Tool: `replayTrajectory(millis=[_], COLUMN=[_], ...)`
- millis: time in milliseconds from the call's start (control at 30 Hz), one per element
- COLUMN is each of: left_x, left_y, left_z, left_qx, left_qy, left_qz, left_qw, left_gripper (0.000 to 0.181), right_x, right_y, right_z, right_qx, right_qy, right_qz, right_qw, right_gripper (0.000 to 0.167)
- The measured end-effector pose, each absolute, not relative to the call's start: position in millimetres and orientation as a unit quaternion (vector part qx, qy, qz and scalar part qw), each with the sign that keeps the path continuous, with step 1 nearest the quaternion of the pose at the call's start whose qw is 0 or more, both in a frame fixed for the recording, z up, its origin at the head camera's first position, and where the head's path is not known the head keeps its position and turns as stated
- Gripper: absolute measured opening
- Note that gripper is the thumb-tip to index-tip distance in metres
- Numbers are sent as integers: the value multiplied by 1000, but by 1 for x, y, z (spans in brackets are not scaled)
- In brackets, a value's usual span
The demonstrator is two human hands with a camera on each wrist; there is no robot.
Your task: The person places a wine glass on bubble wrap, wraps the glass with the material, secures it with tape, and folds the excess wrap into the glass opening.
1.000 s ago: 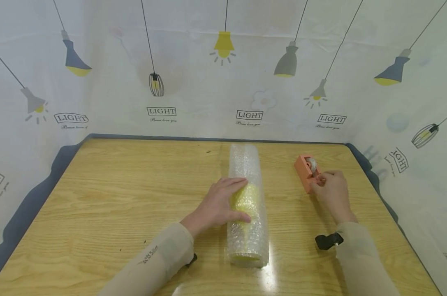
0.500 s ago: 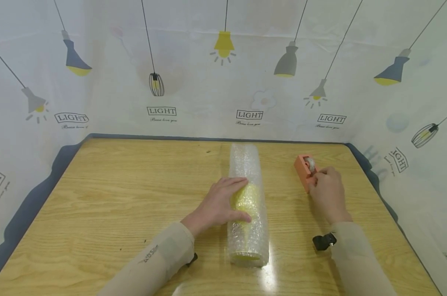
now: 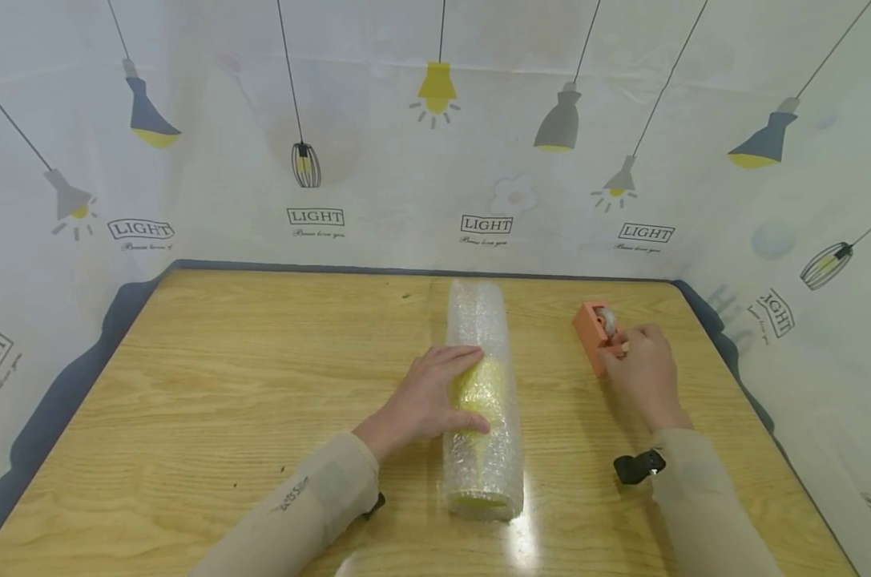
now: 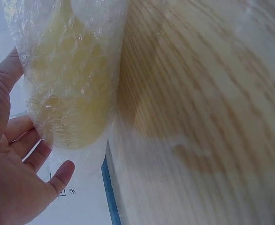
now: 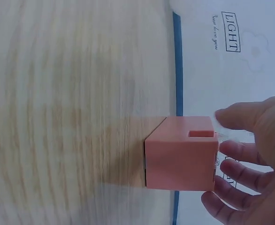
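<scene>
A long roll of bubble wrap (image 3: 480, 473) lies on the table, with something yellow inside it. My left hand (image 3: 424, 397) rests across its left side and top, thumb and fingers spread. In the left wrist view the little finger stands free of the wrap (image 4: 72, 103). At the right stands a salmon-pink tape dispenser (image 3: 589, 335) holding a roll of tape (image 3: 606, 320). My right hand (image 3: 644, 373) is at the dispenser's near end. In the right wrist view, its bent fingers are beside the dispenser (image 5: 182, 164), and a gap shows between thumb and index finger.
The wooden table (image 3: 276, 353) has a raised-looking dark blue border (image 3: 377, 270) behind it. A white cloth wall (image 3: 377, 160) printed with lamps surrounds it. Small dark specks lie on the table left of the roll.
My right hand shifts slightly left, then back right, beside the tape dispenser. The left hand and the bubble wrap roll stay in place.
</scene>
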State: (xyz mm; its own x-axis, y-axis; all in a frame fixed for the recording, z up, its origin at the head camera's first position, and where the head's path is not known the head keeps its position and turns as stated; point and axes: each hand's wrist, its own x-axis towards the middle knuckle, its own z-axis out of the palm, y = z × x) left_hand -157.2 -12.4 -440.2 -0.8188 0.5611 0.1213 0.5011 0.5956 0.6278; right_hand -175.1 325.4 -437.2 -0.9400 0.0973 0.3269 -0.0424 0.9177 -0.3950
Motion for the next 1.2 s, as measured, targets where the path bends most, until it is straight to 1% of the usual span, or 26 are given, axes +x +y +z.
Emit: replayTrajectory(millis=[200,400,567,700,867,1000,1200], left_x=[-157,-157,-157,-157,-157,-157,-158], left_y=[-13,-13,-13,-13,-13,-13,-14], left_z=[-439,-439,-439,-439,-439,-440,-441], left_qx=[297,295,292,296,298,298,301], left_qy=[892,894,896,895,894,893,894], left_qz=[336,333,331,330,332,333,330], left_qw=[48,51,53,50,48,47,45], left_gripper=[104,104,104,104,104,104,105], right_x=[-177,-180,-184,-184,-184,-186,-187], right_y=[325,324,329,331,330,331,331], right_z=[-439,-442,-445,-445,-444,-445,-446], right_qx=[-48,-111,-157,-198,-240,-261,-269], right_qy=[-944,-928,-911,-893,-837,-783,-733], right_qz=[273,305,343,381,481,554,613], right_qw=[178,181,166,135,106,109,120], right_gripper=[29,31,36,42,39,34,19])
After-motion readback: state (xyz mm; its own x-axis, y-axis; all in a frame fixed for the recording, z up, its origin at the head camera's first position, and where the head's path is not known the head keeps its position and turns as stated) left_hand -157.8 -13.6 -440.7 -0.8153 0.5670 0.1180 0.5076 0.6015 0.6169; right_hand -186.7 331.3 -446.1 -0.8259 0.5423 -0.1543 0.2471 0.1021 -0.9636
